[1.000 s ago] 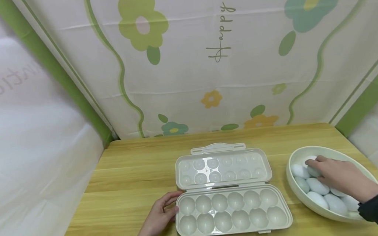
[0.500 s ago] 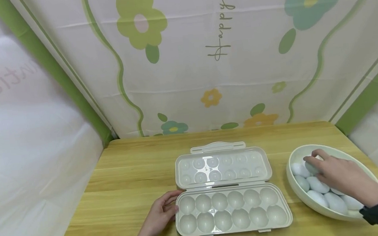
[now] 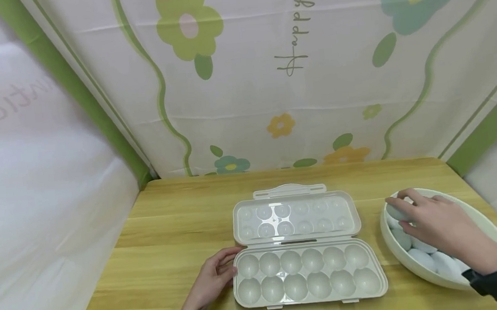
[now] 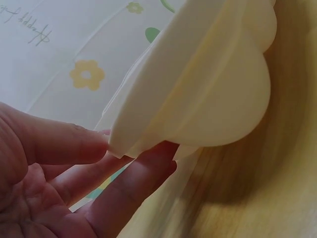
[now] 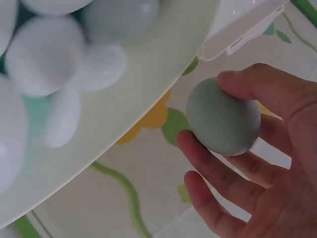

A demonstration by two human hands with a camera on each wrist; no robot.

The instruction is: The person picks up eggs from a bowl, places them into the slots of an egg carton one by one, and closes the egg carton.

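A pale green egg is pinched between the thumb and fingers of my right hand. That hand is raised over the left rim of a cream bowl holding several white and pale green eggs. In the head view it hides part of the bowl. An open egg box lies left of the bowl, its cups holding nothing. Its translucent lid is folded back flat behind it. My left hand holds the box's left end, thumb against the rim and fingers under it.
Everything stands on a wooden table. A white cloth printed with flowers rises behind the table's back edge, and white cloth hangs on the left side.
My right hand has lifted the pale green egg from among the others and moved it left to the bowl's rim. The left hand keeps its place at the egg box.
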